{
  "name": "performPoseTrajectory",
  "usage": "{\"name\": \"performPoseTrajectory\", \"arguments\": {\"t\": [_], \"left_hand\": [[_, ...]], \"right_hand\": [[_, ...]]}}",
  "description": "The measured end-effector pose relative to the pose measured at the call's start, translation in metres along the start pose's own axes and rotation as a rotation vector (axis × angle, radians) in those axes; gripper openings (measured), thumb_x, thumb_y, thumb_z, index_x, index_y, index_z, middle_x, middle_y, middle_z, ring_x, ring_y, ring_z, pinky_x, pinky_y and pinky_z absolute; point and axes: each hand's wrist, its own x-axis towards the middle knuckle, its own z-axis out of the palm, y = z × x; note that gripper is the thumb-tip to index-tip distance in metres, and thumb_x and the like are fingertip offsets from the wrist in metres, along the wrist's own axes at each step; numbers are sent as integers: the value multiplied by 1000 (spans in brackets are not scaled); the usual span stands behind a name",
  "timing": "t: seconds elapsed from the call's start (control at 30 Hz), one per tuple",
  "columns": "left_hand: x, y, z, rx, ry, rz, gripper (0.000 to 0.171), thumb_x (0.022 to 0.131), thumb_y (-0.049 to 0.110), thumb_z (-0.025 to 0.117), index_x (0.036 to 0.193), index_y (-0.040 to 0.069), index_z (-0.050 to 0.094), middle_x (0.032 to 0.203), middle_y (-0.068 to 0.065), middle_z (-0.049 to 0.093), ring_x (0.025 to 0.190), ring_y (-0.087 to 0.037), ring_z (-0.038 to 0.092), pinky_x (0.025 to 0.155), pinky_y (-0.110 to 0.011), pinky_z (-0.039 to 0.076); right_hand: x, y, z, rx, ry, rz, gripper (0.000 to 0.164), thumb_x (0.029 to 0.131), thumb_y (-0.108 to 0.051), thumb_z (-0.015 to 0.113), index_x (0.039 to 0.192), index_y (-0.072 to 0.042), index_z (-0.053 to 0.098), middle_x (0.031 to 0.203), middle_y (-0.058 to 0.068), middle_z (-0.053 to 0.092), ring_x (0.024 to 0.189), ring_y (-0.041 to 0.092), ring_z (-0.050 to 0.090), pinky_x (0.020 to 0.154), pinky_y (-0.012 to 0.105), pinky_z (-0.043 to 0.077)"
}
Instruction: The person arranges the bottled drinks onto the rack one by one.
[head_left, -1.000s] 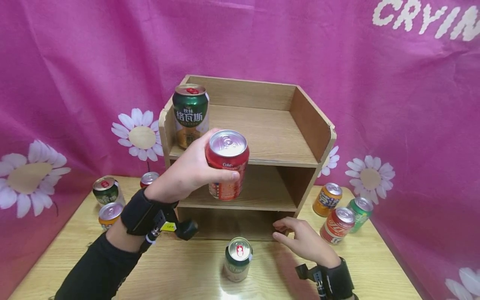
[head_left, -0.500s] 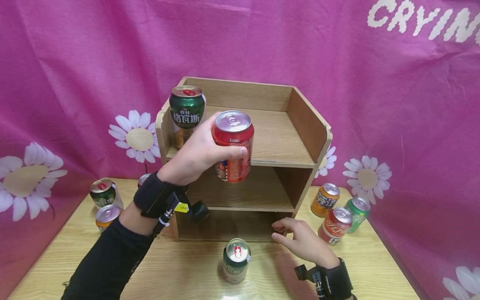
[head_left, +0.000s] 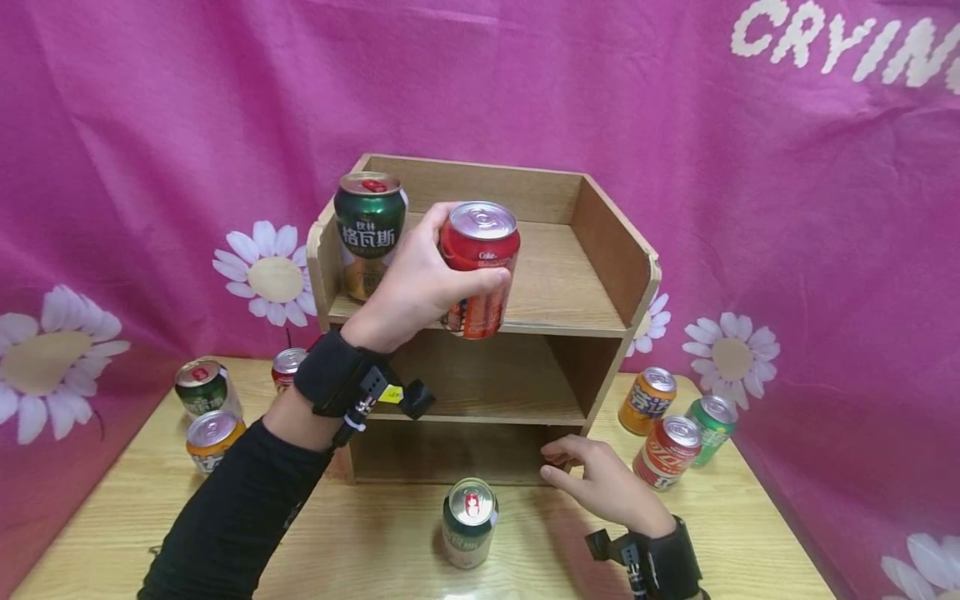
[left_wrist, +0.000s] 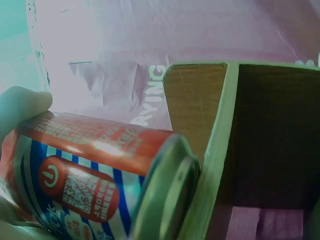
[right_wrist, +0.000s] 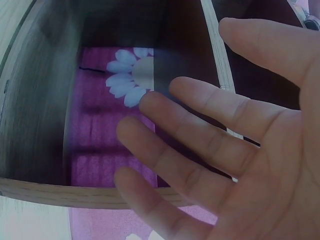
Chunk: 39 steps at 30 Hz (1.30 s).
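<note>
My left hand (head_left: 423, 279) grips a red Coke can (head_left: 482, 271) upright, thumb across its near side, in front of the top board of a wooden shelf (head_left: 555, 325). In the left wrist view the base of the Coke can (left_wrist: 95, 170) is right at the board's edge. A green and gold kvass can (head_left: 369, 229) stands on the top board at the left, partly behind my hand. My right hand (head_left: 603, 483) holds nothing; its fingers are relaxed by the shelf's lower right corner. The right wrist view shows that right hand (right_wrist: 225, 130) with fingers spread, palm facing the camera.
A green-topped can (head_left: 469, 525) stands on the table before the shelf. At the right are an orange can (head_left: 648, 402), a red can (head_left: 667, 452) and a green can (head_left: 712, 427). Several more cans, including an orange one (head_left: 213, 440), stand at the left. A pink curtain hangs behind.
My left hand has lifted the Coke can from in front of the middle compartment up to the top board, moving slightly right. The right hand has stayed in place.
</note>
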Motion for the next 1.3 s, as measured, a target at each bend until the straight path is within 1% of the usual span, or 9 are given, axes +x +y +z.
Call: {"name": "performPoseTrajectory", "arguments": {"t": [0.1,0.3,0.43,0.53,0.63,0.73,0.93,1.17,1.3], "left_hand": [[1,-1,0,3,23,3,68,77,8,75,134,3,37,121,-12,55,107,-21,56,91,-37,46],[6,-4,2,-53,25,-5,68,79,7,72,135,3,33,122,-14,52,108,-23,55,91,-38,46],[9,-8,6,-48,45,7,66,81,7,70,135,3,31,122,-15,52,108,-23,54,92,-36,46],[12,-12,10,-9,76,39,67,82,7,69,136,2,30,122,-16,51,108,-24,54,91,-35,46],[15,-16,11,74,115,78,70,81,9,70,138,2,29,124,-16,49,108,-24,53,90,-35,46],[17,-17,9,166,149,88,74,81,12,70,142,4,27,125,-16,48,109,-23,52,90,-35,45],[20,-17,5,199,122,45,80,85,15,66,148,9,17,129,-16,47,113,-23,51,95,-35,43],[15,-21,11,224,130,19,84,90,22,60,149,10,2,142,-17,28,129,-24,33,106,-38,30],[9,-28,10,227,110,-17,91,88,22,65,149,13,-1,143,-14,31,130,-22,35,107,-38,28]], "right_hand": [[1,0,1,0,-5,-5,27,93,-33,61,107,-10,66,100,-1,66,88,10,61,74,29,50],[2,2,3,-8,8,-3,22,92,-29,63,107,-12,66,99,-4,66,88,8,61,75,29,50],[2,1,3,1,13,0,23,92,-30,63,107,-13,66,99,-3,66,88,8,61,76,32,51],[2,0,4,13,12,-10,24,92,-31,62,106,-12,66,99,-4,66,89,9,61,77,35,51],[3,0,5,19,14,-30,23,92,-29,63,106,-11,66,99,-5,65,88,12,62,76,37,51],[3,1,5,9,17,-30,21,90,-27,65,105,-11,66,98,-6,65,88,12,62,76,36,51],[2,3,5,-8,23,-6,18,89,-24,67,104,-14,66,96,-9,65,86,8,61,76,32,51],[3,3,5,1,19,-29,20,91,-26,65,104,-12,66,96,-4,66,87,9,61,75,36,51],[3,3,5,-1,19,-20,19,91,-26,65,104,-12,66,95,-5,66,86,8,61,75,32,51]]}}
